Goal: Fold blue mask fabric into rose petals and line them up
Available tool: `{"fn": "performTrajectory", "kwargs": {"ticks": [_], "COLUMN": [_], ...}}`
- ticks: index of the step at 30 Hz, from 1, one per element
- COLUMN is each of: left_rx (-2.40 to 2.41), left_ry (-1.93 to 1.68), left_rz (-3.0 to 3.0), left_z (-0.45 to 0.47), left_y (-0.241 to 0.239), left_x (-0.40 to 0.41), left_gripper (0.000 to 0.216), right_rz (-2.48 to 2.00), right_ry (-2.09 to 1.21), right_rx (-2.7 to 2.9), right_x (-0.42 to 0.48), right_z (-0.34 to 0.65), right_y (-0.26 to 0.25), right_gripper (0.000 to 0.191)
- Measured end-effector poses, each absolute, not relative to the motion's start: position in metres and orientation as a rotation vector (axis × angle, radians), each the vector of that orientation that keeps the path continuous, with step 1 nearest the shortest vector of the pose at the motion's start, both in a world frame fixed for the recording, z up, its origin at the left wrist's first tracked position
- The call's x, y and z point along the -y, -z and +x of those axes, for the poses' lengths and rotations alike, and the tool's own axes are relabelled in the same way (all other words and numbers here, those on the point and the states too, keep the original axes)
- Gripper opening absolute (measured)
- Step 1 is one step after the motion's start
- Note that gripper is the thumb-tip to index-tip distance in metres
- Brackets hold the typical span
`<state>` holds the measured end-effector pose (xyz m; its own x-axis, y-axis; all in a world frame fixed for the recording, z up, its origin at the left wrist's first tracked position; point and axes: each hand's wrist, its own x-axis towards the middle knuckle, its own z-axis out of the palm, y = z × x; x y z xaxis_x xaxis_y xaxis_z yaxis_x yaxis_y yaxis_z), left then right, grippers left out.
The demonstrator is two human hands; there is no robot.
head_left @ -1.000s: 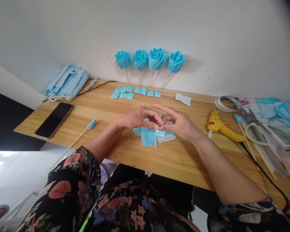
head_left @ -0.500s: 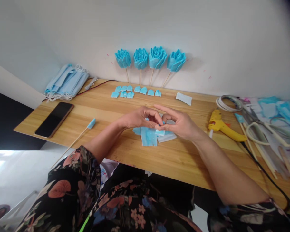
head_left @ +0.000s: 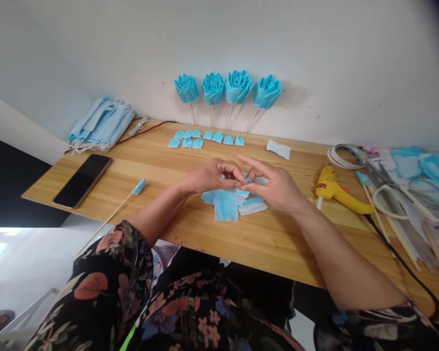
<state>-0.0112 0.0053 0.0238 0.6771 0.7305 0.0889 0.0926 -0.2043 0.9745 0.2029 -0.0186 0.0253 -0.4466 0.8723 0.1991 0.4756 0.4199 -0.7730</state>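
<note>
My left hand and my right hand meet over the middle of the table, fingertips pinched together. Between them is a small blue fabric piece, mostly covered by the fingers. Beneath the hands lies a loose pile of blue and white cut mask fabric pieces. Farther back, several small folded blue petals are laid out in groups. A wooden stick with a blue wrapped tip rests to the left of my left forearm.
Several blue fabric flowers on sticks lean on the wall. At left are a stack of masks and a phone. At right lie a yellow glue gun, a tape roll and scissors. A white strip lies at the back.
Both hands have risen slightly, with the fingers shifting around the small fabric piece. More of the pile shows below them. Everything else on the table stays put.
</note>
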Motion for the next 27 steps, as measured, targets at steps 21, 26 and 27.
{"fn": "performTrajectory", "kwargs": {"ticks": [21, 26, 27], "left_rx": [-0.651, -0.648, -0.657], "left_ry": [-0.916, -0.964, -0.969], "left_rz": [1.908, 2.017, 2.039], "left_z": [-0.0092, -0.0078, -0.0071], "left_y": [-0.0251, -0.0283, -0.0277], "left_x": [-0.0036, 0.0002, 0.0010], "left_gripper": [0.014, 0.013, 0.014], "right_rz": [-1.136, -1.133, -1.139], "right_ry": [-0.668, -0.702, -0.713], "right_rx": [2.002, 1.991, 1.986], "right_x": [0.0166, 0.0162, 0.0162], "right_z": [0.2041, 0.2038, 0.2036], "right_y": [-0.0258, -0.0250, -0.0244], "right_gripper": [0.058, 0.059, 0.059]}}
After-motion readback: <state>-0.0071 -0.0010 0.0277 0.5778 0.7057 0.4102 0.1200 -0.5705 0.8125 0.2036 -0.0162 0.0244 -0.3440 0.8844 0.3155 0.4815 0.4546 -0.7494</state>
